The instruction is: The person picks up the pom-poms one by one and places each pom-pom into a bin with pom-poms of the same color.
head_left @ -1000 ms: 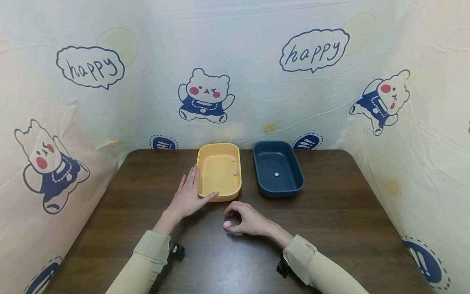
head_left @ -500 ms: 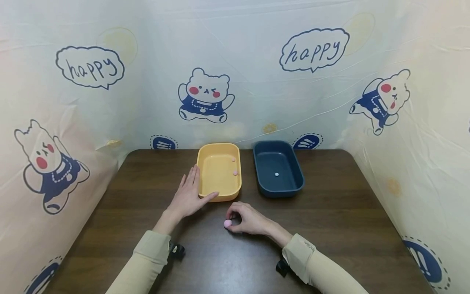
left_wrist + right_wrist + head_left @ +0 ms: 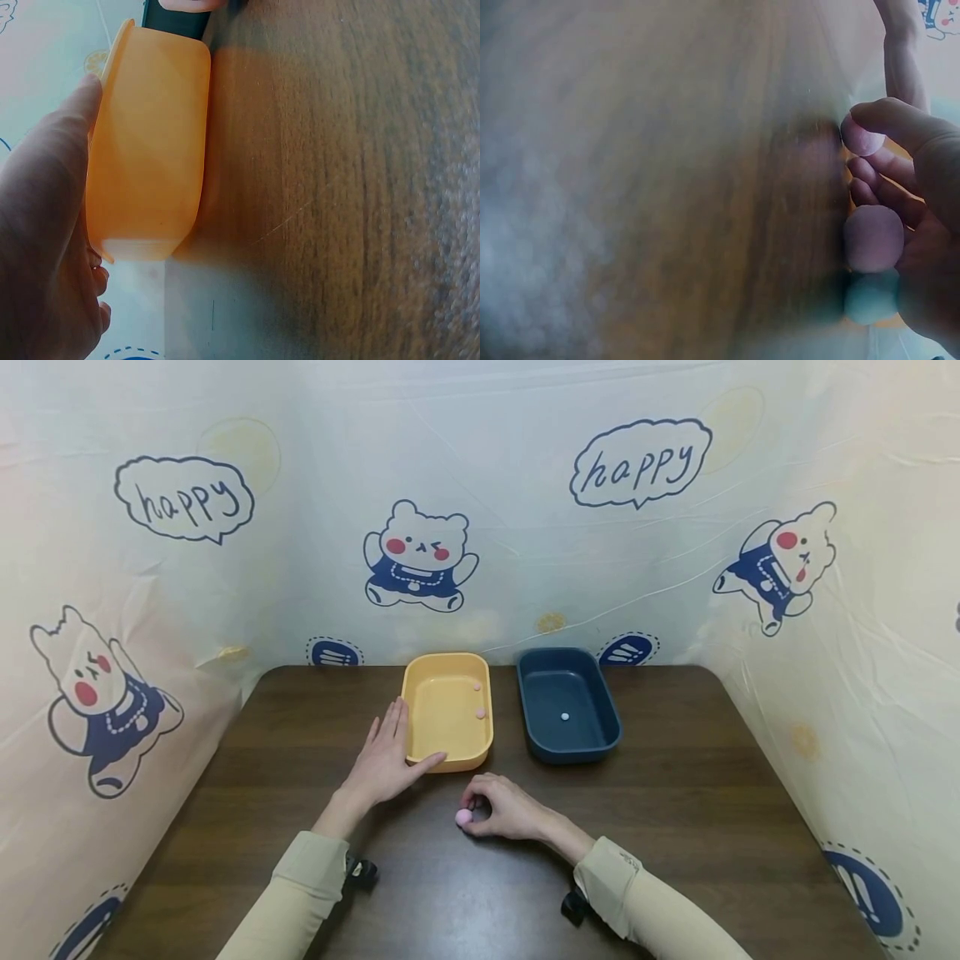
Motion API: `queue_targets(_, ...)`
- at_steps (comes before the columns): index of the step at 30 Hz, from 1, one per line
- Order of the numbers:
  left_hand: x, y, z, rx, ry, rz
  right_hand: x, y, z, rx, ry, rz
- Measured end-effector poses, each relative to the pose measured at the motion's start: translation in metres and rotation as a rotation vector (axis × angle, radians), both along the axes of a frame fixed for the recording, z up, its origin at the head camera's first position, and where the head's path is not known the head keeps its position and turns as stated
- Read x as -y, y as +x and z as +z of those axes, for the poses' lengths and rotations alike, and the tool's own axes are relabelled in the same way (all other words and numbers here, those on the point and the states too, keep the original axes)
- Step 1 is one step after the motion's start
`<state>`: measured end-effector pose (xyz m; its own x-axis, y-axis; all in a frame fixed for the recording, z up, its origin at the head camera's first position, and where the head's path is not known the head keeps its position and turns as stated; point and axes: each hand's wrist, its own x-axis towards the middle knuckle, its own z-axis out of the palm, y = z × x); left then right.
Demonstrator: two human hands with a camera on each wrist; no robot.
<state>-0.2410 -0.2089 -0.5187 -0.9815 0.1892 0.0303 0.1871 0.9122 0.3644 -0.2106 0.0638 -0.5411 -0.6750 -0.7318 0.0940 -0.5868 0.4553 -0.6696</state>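
A small pink ball [image 3: 464,817] is pinched in my right hand [image 3: 510,808], low over the table in front of the yellow box [image 3: 450,764]. The right wrist view shows that pink ball [image 3: 861,138] at the thumb tip. By the palm there are a larger mauve-pink ball [image 3: 874,238] and a teal ball [image 3: 872,296]; the head view hides both behind the hand. Along the left side of the yellow box lies my left hand [image 3: 384,762], fingers straight and thumb at the near rim. Two small pink balls [image 3: 481,713] sit inside the box on its right side.
To the right of the yellow box stands a dark blue box [image 3: 573,752] with one small white ball [image 3: 565,717] in it. Both boxes are at the back of the brown wooden table [image 3: 675,810]. A printed curtain [image 3: 510,527] encloses the back and sides.
My right hand has shifted very slightly to the right, with its fingers still at the pink ball. The left hand and both boxes have stayed in place.
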Motion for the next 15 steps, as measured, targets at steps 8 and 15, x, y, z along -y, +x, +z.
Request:
queue_targets(8,0.0,0.0,0.0,0.004,-0.003,0.001,-0.003,-0.002,-0.007,0.007,-0.1,-0.017)
queue_targets(15,0.0,0.0,-0.001,0.001,0.005,-0.001,0.0,0.002,0.003,0.025,-0.131,-0.076)
